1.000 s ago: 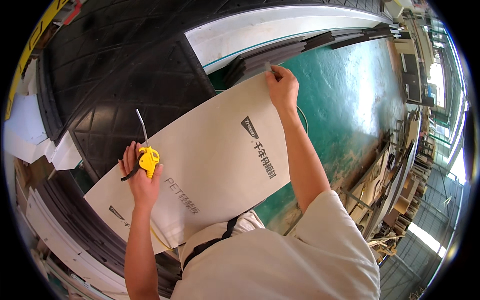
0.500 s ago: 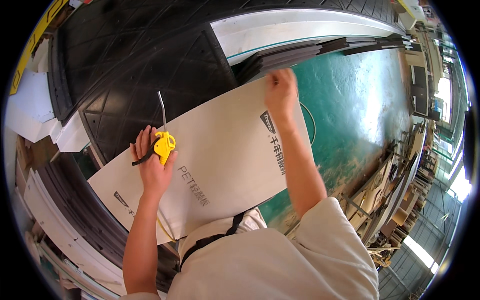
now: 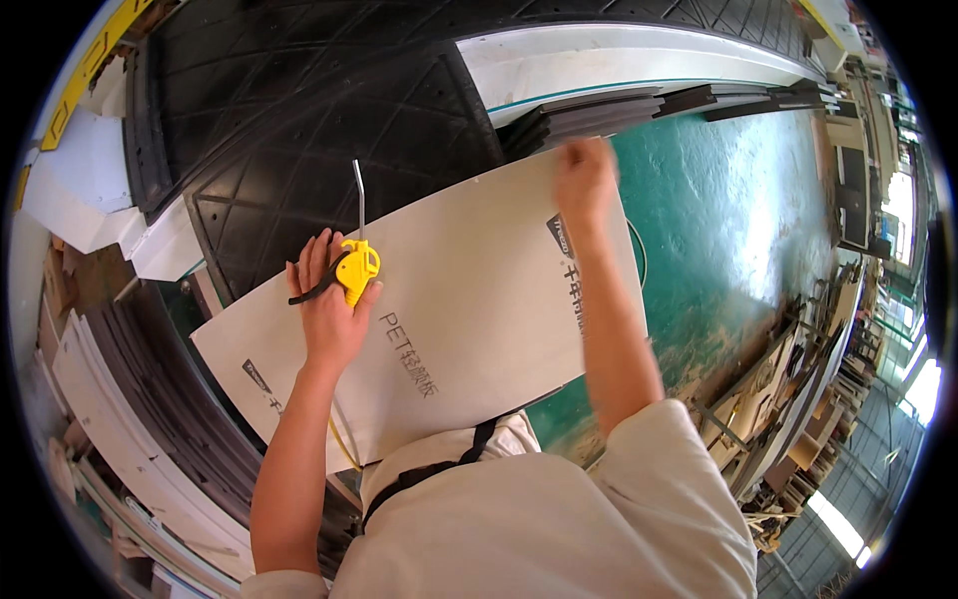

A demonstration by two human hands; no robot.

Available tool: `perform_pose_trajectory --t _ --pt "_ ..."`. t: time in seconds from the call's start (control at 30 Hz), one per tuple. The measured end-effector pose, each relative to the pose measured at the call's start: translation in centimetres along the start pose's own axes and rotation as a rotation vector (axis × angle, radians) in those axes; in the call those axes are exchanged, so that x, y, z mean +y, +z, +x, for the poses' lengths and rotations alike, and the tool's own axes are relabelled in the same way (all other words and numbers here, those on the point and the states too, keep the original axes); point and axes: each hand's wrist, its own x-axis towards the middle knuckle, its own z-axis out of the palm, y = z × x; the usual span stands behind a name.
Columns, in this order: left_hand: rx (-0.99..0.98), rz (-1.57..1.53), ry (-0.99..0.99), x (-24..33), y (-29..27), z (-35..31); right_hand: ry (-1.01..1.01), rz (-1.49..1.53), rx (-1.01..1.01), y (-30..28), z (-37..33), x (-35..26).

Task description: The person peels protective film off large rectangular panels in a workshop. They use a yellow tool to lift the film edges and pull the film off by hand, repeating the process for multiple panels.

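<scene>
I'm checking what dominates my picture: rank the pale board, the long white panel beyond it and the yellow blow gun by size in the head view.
Largest to smallest, as they look:
1. Pale board
2. Long white panel
3. Yellow blow gun, even with its metal nozzle

The shirt [image 3: 499,529] is pale beige, loose and plain, with short, wide sleeves [image 3: 679,449] (the right one shows far more than the left). A black strap [image 3: 429,477] slants across the waist, pale cloth [image 3: 514,435] showing beyond it. Both forearms [image 3: 289,489] and hands [image 3: 586,185] are bare.
</scene>
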Motion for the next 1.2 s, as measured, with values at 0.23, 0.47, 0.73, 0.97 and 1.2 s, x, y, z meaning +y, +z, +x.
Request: perform_pose_trajectory --t 0.23,0.47,0.73,0.97,1.2 --pt "0.095 -0.221 -0.106 -1.1 -1.3 -0.4 -0.292 0.337 -0.439 5.9 -11.9 -18.6" --pt "0.236 -0.373 -0.667 -14.4 -8.8 -16.4 0.021 -0.015 0.003 0.3 1.0 1.5" --pt "0.086 -0.817 -1.121 -21.3 -11.0 -28.2 -0.018 -0.054 -0.036 2.3 -4.4 -3.7" --pt "-0.045 -1.148 -1.005 -23.2 -5.8 -28.7 -0.274 0.236 -0.234 11.1 -20.4 -28.8" --pt "-0.104 -1.088 -0.965 -24.2 -6.6 -29.0 0.167 0.270 -0.240 9.2 -14.5 -22.3"
